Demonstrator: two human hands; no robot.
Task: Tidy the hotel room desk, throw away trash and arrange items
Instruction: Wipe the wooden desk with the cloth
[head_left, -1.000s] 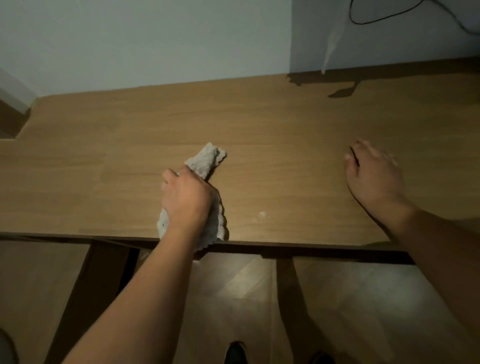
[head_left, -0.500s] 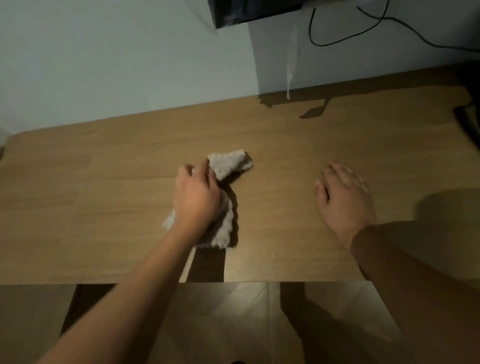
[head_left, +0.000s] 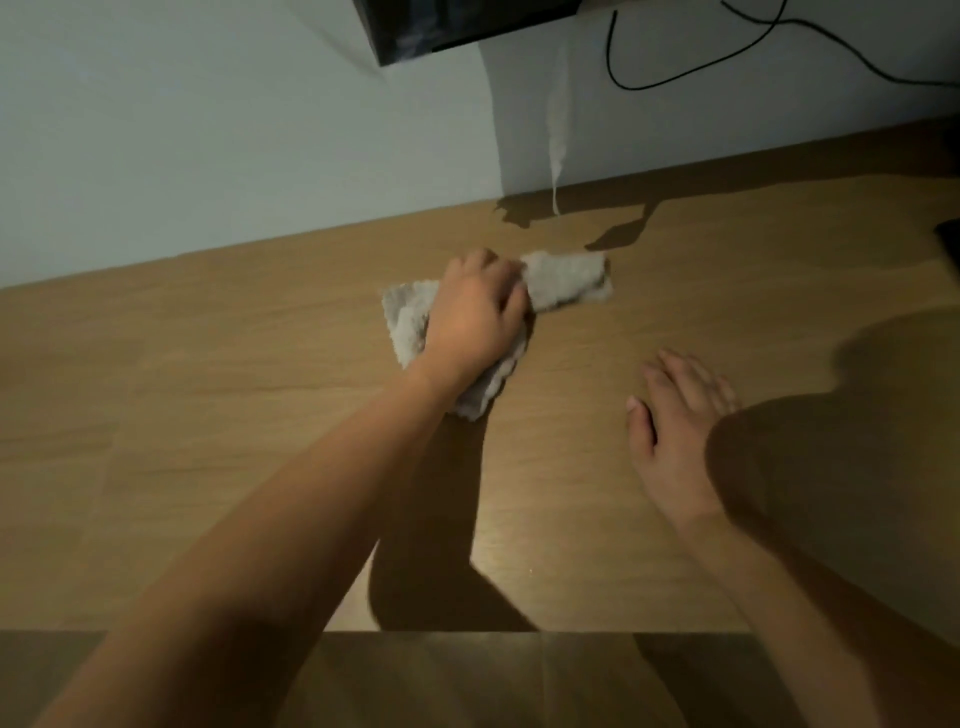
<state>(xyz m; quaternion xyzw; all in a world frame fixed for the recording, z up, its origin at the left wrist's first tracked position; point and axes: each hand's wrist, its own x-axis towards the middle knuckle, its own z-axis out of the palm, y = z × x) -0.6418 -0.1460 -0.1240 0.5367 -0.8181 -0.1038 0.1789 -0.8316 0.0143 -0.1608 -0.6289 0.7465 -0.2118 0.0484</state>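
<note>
Left hand (head_left: 475, 317) grips the bunched grey cloth (head_left: 566, 283) against the far desk (head_left: 208, 415), apparently wiping it, while the relaxed right hand (head_left: 675, 431) rests flat nearby as a brace.

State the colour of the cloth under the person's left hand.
Light grey cloth, seen best in the head view.

A wooden desk (head_left: 208, 415) carries a crumpled grey cloth (head_left: 566, 283); a dark object (head_left: 949, 241), perhaps a device, sits at its right edge.
</note>
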